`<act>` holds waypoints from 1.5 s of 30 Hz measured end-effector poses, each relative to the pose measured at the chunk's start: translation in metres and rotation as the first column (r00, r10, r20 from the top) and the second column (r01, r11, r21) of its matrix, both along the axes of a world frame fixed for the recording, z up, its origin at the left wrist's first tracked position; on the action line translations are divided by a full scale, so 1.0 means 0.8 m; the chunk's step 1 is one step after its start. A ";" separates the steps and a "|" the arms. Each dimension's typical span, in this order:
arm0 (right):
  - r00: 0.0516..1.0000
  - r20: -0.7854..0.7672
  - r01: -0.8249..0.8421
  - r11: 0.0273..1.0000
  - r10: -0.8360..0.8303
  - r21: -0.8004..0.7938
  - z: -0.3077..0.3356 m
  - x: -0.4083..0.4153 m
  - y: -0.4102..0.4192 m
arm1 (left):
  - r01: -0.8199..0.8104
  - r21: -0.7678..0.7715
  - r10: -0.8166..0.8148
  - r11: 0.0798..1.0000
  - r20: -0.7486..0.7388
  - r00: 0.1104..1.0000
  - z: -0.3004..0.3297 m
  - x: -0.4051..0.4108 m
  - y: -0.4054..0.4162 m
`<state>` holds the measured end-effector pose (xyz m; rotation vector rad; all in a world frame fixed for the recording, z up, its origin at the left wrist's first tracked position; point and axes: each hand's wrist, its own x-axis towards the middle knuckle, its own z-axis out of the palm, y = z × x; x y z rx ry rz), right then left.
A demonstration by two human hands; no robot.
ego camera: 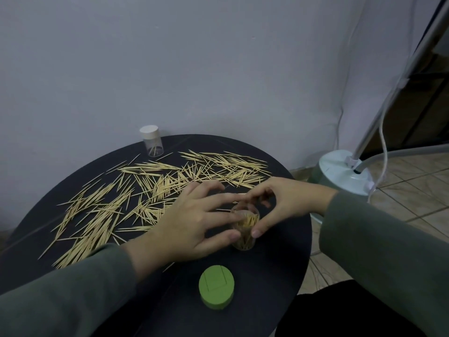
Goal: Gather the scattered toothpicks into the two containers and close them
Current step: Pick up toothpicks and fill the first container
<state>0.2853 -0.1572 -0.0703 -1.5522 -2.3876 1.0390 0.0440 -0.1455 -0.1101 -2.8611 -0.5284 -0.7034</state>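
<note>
A clear open container (245,229), partly filled with toothpicks, stands upright near the right side of the round black table (286,259). My left hand (194,222) reaches over it with fingers extended, thumb against its left side. My right hand (279,203) curls around its rim, thumb on the right side, fingers over the opening. Many scattered toothpicks (155,188) cover the table's left and far parts. A green lid (216,287) lies near the front edge. A second clear container (151,141) with a white cap stands at the back.
A grey wall rises behind the table. To the right, on a tiled floor, stands a white round base (340,172) with a slanted metal pole and a hose. My dark trouser leg shows at bottom right.
</note>
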 end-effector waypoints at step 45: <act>0.663 0.571 0.266 0.865 -0.485 0.426 -0.034 -0.003 0.063 | -0.449 -0.182 0.401 0.875 -0.249 0.882 -0.025 0.046 0.087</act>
